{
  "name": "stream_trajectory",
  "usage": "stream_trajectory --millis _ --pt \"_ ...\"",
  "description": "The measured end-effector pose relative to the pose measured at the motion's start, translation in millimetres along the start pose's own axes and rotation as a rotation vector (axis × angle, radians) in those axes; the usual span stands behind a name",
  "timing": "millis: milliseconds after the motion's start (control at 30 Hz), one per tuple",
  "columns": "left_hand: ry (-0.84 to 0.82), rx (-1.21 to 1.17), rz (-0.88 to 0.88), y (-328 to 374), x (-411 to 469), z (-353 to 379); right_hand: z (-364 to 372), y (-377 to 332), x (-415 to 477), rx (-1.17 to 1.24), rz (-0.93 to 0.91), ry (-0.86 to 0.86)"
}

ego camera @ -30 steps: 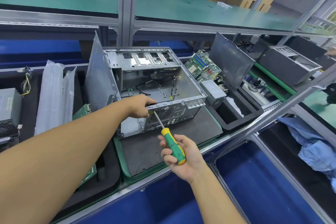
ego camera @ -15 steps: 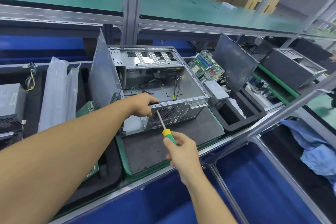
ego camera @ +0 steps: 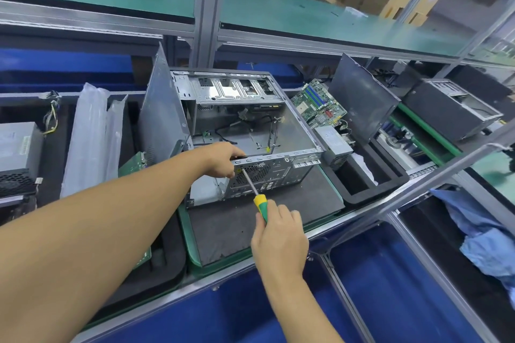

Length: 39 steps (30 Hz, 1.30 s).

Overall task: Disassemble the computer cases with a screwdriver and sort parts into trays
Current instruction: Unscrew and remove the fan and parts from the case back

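on the dark mat [ego camera: 223, 234] sits an open computer case [ego camera: 289, 133].

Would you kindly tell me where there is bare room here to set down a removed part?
Bare: the dark mat between the computer case and the bench's front edge, left of the right hand and screwdriver; also the near well of the black foam tray beside the case. Crowded: the left trays, with plastic-wrapped bundles and power supply.

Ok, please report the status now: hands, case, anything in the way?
Left hand grips computer case rear top edge. Right hand holds screwdriver, tip at rear panel by fan grille. Nothing seen blocking the tip.
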<state>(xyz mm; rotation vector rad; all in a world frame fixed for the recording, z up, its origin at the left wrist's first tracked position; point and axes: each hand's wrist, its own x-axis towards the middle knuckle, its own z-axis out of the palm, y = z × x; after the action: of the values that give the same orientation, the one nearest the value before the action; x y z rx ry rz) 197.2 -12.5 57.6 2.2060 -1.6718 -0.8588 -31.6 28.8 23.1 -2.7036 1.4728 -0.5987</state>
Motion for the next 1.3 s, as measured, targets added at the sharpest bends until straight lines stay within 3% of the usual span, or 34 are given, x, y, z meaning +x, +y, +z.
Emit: stream_trajectory --millis 67,100,133,233,267,333,433,533,600,667,833,967,1067,1300 --pt "0.000 0.001 0.001 0 1 0 -4 -4 0 -0.041 -0.020 0.033" --pt "0.002 0.002 0.004 0 1 0 -5 -3 4 0.108 0.061 -0.039" --pt "0.003 0.002 0.005 -1 1 0 -7 -1 10 0.378 0.196 -0.157" --pt "0.007 0.000 0.018 -2 2 0 -15 4 25 1.355 0.857 -0.641" --pt "0.008 0.003 0.021 -2 2 0 -16 6 27 1.539 0.965 -0.788" --pt "0.009 0.006 0.022 -2 1 0 -15 11 28 1.697 1.010 -0.921" --pt "0.005 -0.004 0.018 -3 2 0 -11 12 22 1.639 0.930 -0.819" --pt "0.009 -0.012 0.014 -3 2 0 4 11 13 1.186 0.667 -0.451" --pt "0.016 -0.010 0.015 -3 3 1 8 11 11 1.003 0.558 -0.351" --pt "0.016 -0.007 0.018 -3 3 1 6 10 12 0.993 0.545 -0.421" --pt "0.017 0.006 0.025 -4 4 2 -4 17 26 1.272 0.783 -0.769" --pt "0.014 0.032 0.027 -4 4 4 -4 23 26 1.078 0.599 -0.673" --pt "0.010 0.031 0.029 -3 2 4 -2 21 26 1.092 0.585 -0.573" --pt "0.038 0.048 0.056 0 -5 7 -4 18 31 1.159 0.633 -0.678"
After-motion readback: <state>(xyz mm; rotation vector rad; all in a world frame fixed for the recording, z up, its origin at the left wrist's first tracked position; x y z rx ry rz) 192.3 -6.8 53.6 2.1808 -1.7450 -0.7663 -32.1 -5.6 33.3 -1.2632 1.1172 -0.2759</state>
